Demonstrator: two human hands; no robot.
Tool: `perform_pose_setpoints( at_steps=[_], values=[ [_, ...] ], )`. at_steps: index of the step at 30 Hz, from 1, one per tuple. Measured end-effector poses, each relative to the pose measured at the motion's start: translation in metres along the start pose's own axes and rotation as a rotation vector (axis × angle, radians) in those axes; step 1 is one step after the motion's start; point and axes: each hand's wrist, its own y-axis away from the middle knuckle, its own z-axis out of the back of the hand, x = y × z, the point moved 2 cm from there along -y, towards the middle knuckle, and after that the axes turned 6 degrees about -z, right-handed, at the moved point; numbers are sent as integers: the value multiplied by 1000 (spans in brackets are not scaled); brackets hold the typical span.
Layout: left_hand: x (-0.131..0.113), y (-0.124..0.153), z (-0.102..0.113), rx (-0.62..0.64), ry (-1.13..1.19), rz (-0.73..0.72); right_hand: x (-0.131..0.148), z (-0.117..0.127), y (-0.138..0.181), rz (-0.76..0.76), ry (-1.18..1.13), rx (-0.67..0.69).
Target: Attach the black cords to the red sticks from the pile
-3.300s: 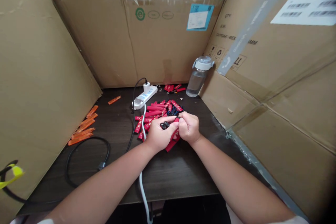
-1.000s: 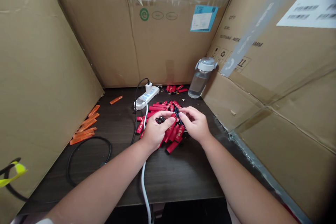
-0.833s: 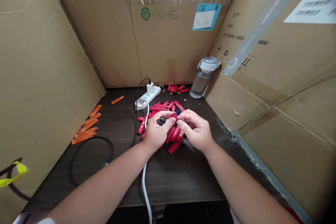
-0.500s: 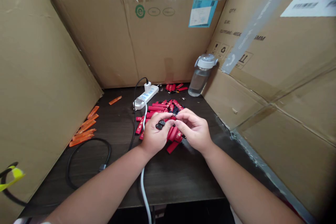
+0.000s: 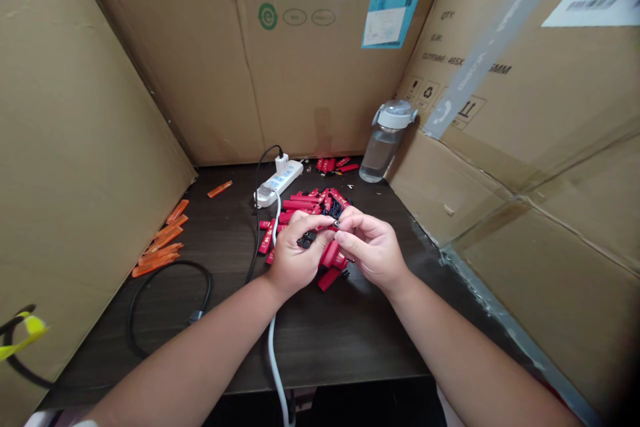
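Above a pile of red, lighter-shaped pieces with gold print, my two hands meet fingertip to fingertip. My left hand is closed, with a few small black parts tucked in its curled fingers. Between its thumb and forefinger and those of my right hand is a tiny dark and shiny piece, too small to name. My right hand is closed in a pinch at that piece. The hands hide part of the pile.
A white power strip with cords stands behind the pile. A water bottle is at the back right. Orange translucent strips and a looped black cable lie left. Cardboard walls enclose the dark table.
My right hand has shifted slightly right and down, and the pinched piece moved slightly with it. My left hand stays almost in place, still holding the black parts.
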Motion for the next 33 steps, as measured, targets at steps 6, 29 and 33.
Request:
perform_pose_setpoints(
  at_steps=[6, 29, 33],
  values=[
    [-5, -1, 1, 25, 1, 10, 6, 0, 3, 50, 59, -21],
    [32, -20, 20, 11, -381, 12, -20, 33, -32, -292, -150, -365],
    [43, -25, 23, 217, -658, 34, -34, 36, -38, -330, -53, -431]
  ],
)
